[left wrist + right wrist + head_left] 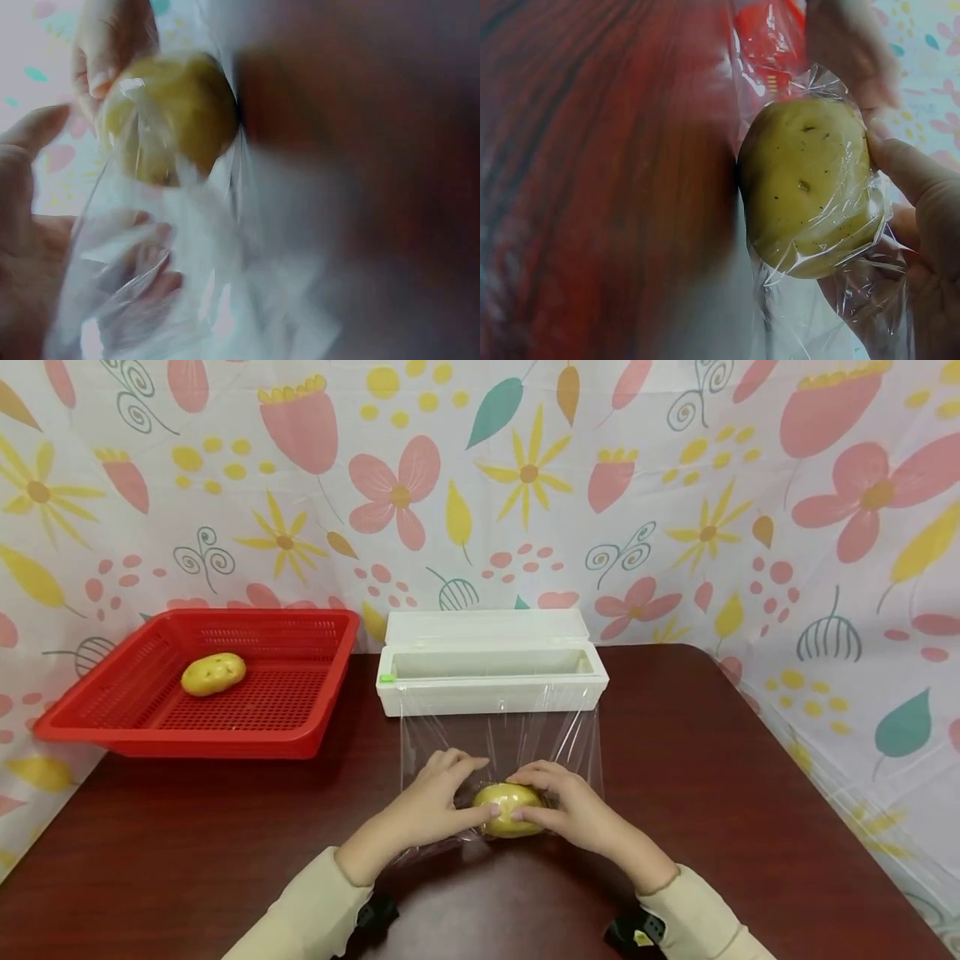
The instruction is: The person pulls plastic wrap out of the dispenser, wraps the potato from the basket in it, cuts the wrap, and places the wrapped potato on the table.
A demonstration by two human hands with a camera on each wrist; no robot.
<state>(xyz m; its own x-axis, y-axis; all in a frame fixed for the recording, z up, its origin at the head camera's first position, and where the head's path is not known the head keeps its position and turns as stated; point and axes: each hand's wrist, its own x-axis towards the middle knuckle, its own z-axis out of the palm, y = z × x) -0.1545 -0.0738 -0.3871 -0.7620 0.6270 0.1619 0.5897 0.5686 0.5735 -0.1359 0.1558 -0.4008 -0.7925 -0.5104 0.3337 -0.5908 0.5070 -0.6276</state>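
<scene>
A yellow potato (508, 810) lies on the table near its front, in clear plastic wrap (855, 217) that creases around it. My right hand (573, 806) holds the potato, thumb on the near side and fingers behind. In the right wrist view, that thumb presses the wrapped potato (806, 187). On the other side, my left hand (438, 802) is spread, thumb toward the potato's left end and fingers raised over the film. The left wrist view shows this left hand (30, 217) with fingers apart, beside the potato (176, 112) and loose film.
Behind the hands stands a white wrap dispenser box (491, 697), lid up, with the film sheet (517, 735) running from it to the potato. A red basket (255, 742) at the back left holds another potato (213, 674). A patterned cloth (480, 527) hangs behind the table (712, 777).
</scene>
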